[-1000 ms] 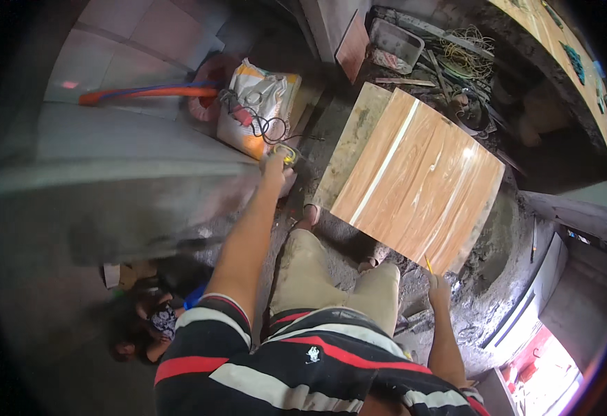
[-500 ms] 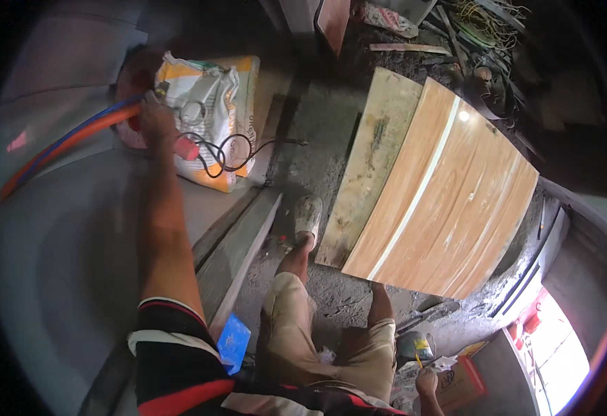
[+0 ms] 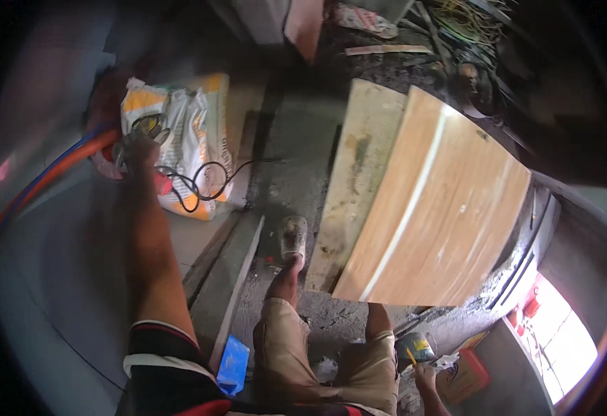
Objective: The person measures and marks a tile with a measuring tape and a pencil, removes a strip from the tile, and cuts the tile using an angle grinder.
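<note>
My left hand (image 3: pixel 140 145) is stretched out over a white and yellow sack (image 3: pixel 196 142) at the left, its fingers closed around a small rounded dark and yellow thing that looks like a tape measure (image 3: pixel 149 125); motion blurs the grip. Just below that hand, a red-ended tool (image 3: pixel 162 183) with a looped black cord (image 3: pixel 213 194) lies on the sack, partly hidden by my wrist. At the lower right my right hand (image 3: pixel 426 378) is closed on a yellow pencil (image 3: pixel 410 356).
A wood-grain board (image 3: pixel 435 208) overlaps a stained plywood sheet (image 3: pixel 362 166) in front of my legs. Orange and blue hoses (image 3: pixel 54 173) run along the left. A plank (image 3: pixel 237 277) and a blue object (image 3: pixel 233 365) lie beside my left leg. Scrap wood and wires (image 3: pixel 466 31) are piled far right.
My left hand has lifted the tape-measure-like thing into clearer view above the sack. The whole view has shifted a little. My right hand keeps the pencil, its tip turned slightly.
</note>
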The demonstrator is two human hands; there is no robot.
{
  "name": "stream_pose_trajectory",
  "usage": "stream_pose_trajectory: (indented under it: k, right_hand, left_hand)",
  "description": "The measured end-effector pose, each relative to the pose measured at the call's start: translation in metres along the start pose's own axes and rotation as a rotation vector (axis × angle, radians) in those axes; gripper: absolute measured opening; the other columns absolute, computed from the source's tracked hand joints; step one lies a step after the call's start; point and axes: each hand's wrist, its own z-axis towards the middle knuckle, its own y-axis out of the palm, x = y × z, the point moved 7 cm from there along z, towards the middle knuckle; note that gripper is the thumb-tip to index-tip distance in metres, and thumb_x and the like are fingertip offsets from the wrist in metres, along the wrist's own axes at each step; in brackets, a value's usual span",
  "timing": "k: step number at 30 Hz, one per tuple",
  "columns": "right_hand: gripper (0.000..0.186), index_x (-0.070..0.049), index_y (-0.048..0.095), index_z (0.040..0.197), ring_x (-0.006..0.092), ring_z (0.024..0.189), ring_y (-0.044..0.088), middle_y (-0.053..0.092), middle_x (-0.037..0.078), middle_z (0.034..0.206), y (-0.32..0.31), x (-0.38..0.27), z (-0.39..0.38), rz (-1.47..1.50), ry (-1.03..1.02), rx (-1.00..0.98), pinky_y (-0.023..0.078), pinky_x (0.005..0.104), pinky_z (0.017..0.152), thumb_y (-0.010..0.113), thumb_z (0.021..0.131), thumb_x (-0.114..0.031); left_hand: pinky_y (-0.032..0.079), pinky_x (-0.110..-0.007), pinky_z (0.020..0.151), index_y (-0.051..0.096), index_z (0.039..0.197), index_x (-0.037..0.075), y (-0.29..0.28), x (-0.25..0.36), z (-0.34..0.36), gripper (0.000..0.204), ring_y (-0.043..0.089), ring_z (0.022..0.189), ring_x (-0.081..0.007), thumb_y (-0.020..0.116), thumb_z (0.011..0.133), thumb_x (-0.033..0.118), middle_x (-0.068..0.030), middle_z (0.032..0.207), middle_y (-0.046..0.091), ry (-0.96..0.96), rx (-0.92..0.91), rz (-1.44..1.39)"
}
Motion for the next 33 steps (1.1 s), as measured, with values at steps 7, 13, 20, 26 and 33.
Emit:
stream_pose_trajectory:
  k: [7,13,20,26,33]
  right_hand:
    - [0.027,0.002,0.072,0.093,0.0409,0.087,0.071,0.070,0.027,0.088,-0.068,-0.053,-0.025,0.330,-0.195,0.336,0.053,0.0473,0.078,0.054,0.092,-0.017]
    - [0.033,-0.003,0.072,0.115,0.0396,0.098,0.073,0.075,0.022,0.105,-0.092,-0.022,-0.008,0.300,-0.324,0.198,0.057,0.0422,0.090,0.060,0.090,-0.019]
    - [0.036,-0.006,0.070,0.123,0.0384,0.110,0.069,0.072,0.022,0.117,-0.138,0.077,0.045,0.448,-0.591,0.352,0.053,0.0448,0.096,0.065,0.093,-0.026]
    - [0.032,-0.003,0.074,0.109,0.0398,0.098,0.069,0.073,0.023,0.106,-0.185,0.137,0.049,0.384,-0.807,0.350,0.053,0.0467,0.088,0.060,0.093,-0.027]
    - [0.032,0.000,0.069,0.094,0.0405,0.091,0.065,0.067,0.023,0.098,-0.181,0.166,0.040,0.041,-0.995,0.472,0.052,0.0523,0.079,0.058,0.093,-0.029]
  left_hand:
    - [0.041,-0.052,0.110,0.044,0.148,-0.006,-0.126,0.154,-0.081,0.069,0.050,0.132,-0.0479,0.066,0.090,0.024,-0.0343,0.143,0.051,-0.327,0.169,-0.697]
    - [0.024,-0.053,0.124,0.039,0.152,-0.006,-0.269,0.308,-0.349,0.067,0.033,0.147,-0.0485,0.064,0.093,0.015,-0.0313,0.155,0.040,-0.289,-0.167,-0.929]
    - [0.038,-0.051,0.115,0.042,0.150,-0.003,-0.400,0.281,-0.628,0.068,0.048,0.134,-0.0489,0.063,0.091,0.025,-0.0325,0.146,0.048,-0.217,-0.635,-0.839]
    - [0.039,-0.045,0.117,0.041,0.152,-0.006,-0.425,0.222,-0.753,0.079,0.045,0.143,-0.0427,0.064,0.092,0.039,-0.0302,0.153,0.047,-0.387,-0.952,-0.861]
    - [0.048,-0.043,0.107,0.053,0.146,0.000,-0.447,0.227,-0.787,0.072,0.060,0.129,-0.0393,0.066,0.082,0.029,-0.0280,0.139,0.062,-0.520,-0.824,-0.935]
